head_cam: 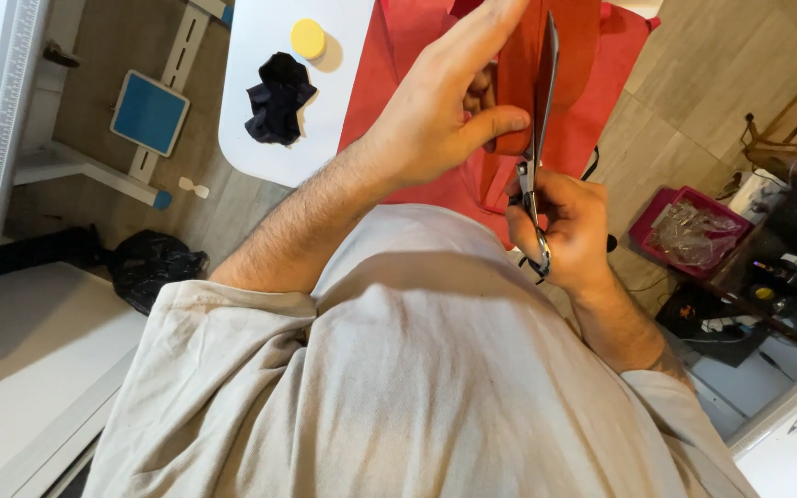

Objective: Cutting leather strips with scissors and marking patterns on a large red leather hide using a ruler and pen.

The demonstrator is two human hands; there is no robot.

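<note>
**Hands cutting red fabric with scissors**

Left hand (440, 115) pinches a strip of red fabric (518, 74) between thumb and fingers, the thumb pressed against the cloth's near edge and the index finger stretched out along it toward the far side. Right hand (565, 226) is closed around the handles of a pair of metal scissors (537, 138), fingers curled through the loops; the blades point away from the body and run up alongside the held strip, just right of the left thumb. Whether the blades are parted or closed on the cloth cannot be told from this angle.

The held strip rises from a larger spread of the same red fabric, which lies over the right part of a white table (260, 120) and hangs toward the wooden floor (684, 74). On the bare left part of the table sit a crumpled piece of dark cloth (279, 97) and, just beyond it, a small round yellow object (308, 39).

Below, the person's beige shirt (417, 387) fills the near view. On the floor to the left lie a blue square pad (148, 112) and a black plastic bag (149, 267). To the right stands a pink tray (689, 231) holding clear plastic.
</note>
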